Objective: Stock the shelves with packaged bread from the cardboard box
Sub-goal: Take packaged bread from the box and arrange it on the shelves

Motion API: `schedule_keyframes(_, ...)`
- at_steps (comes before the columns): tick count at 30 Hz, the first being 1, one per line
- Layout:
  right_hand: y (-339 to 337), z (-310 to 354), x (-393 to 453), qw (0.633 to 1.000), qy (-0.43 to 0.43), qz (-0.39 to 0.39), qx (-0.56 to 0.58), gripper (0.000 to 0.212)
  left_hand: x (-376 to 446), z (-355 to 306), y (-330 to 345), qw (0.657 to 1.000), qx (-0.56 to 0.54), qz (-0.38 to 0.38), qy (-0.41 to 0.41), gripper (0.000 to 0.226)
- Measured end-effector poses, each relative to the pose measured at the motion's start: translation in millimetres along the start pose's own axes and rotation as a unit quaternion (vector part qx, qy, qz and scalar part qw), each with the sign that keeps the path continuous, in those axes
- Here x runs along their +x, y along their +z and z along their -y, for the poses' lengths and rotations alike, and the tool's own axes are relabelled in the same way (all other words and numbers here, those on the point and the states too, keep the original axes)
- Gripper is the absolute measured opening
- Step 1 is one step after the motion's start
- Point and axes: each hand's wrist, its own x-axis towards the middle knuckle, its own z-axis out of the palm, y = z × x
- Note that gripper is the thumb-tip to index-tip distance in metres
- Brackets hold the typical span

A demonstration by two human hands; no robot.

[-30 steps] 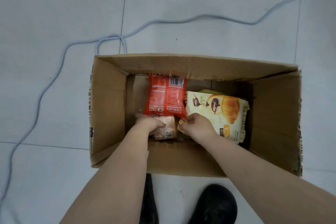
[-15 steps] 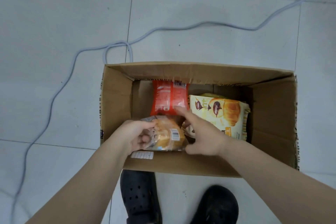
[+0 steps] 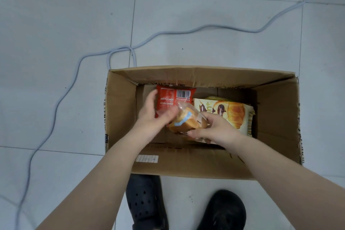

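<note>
An open cardboard box (image 3: 186, 73) stands on the tiled floor. Over its middle is a clear-wrapped pack of bread (image 3: 186, 120) with a blue label, tilted. My right hand (image 3: 214, 129) grips it from the right and from below. My left hand (image 3: 149, 115) is at the pack's left end, fingers spread and blurred, thumb against the wrapper. A red packet (image 3: 168, 97) lies flat at the back of the box. A yellow croissant bag (image 3: 235, 115) lies at the right. A bit of another wrapper shows under my right hand.
A grey cable (image 3: 74, 73) snakes over the floor left of and behind the box. Two dark shoes (image 3: 145, 201) (image 3: 224, 211) stand right at the box's near wall. A white label (image 3: 147, 158) is stuck on the near flap.
The bread pack rose from the box's bottom and passed from my left hand to my right. My left hand's fingers opened and moved up toward the red packet.
</note>
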Motion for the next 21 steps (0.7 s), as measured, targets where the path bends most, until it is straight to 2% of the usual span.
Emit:
schedule_keyframes(2, -6, 4, 8, 0.995, 0.062, 0.07, 0.024, 0.031, 3, 9, 2, 0.986, 0.133, 0.094, 0.045, 0.117)
schedule_keyframes(3, -7, 5, 12, 0.99, 0.084, 0.103, 0.04, 0.034, 6, 13, 2, 0.973, 0.191, 0.122, 0.037, 0.112)
schedule_keyframes(4, -6, 7, 15, 0.985, 0.095, 0.128, 0.058, 0.037, 9, 17, 4, 0.97, 0.204, 0.132, 0.028, 0.097)
schedule_keyframes(6, -6, 11, 20, 0.981, 0.095, 0.129, 0.113, 0.045, 15, 24, 5, 0.991, 0.096, 0.098, 0.01, 0.06)
schedule_keyframes(8, -4, 13, 29, 0.978, 0.09, 0.044, 0.183, 0.053, 19, 32, 2, 0.999, -0.033, 0.018, -0.031, 0.041)
schedule_keyframes(9, -2, 13, 36, 0.977, 0.093, -0.028, 0.191, 0.052, 21, 35, 0, 0.996, -0.074, -0.024, -0.051, 0.038)
schedule_keyframes(11, 8, 8, 51, 0.971, 0.108, -0.168, 0.133, 0.05, 22, 40, -2, 0.988, -0.113, -0.082, -0.07, 0.041)
schedule_keyframes(12, 14, 10, 58, 0.97, 0.106, -0.2, 0.092, 0.055, 21, 40, -2, 0.985, -0.12, -0.1, -0.072, 0.041)
schedule_keyframes(15, 36, 12, 85, 0.976, 0.108, -0.187, 0.036, 0.064, 16, 39, 0, 0.984, -0.105, -0.129, -0.057, 0.031)
schedule_keyframes(17, 51, 18, 100, 0.965, 0.168, -0.199, 0.036, 0.056, 11, 37, -2, 0.986, -0.063, -0.148, -0.04, 0.034)
schedule_keyframes(19, 59, 19, 111, 0.961, 0.176, -0.212, 0.027, 0.046, 3, 36, -6, 0.986, -0.027, -0.161, -0.029, 0.04)
schedule_keyframes(21, 61, 17, 115, 0.959, 0.188, -0.205, 0.046, 0.041, -6, 35, -9, 0.984, -0.041, -0.169, -0.031, 0.043)
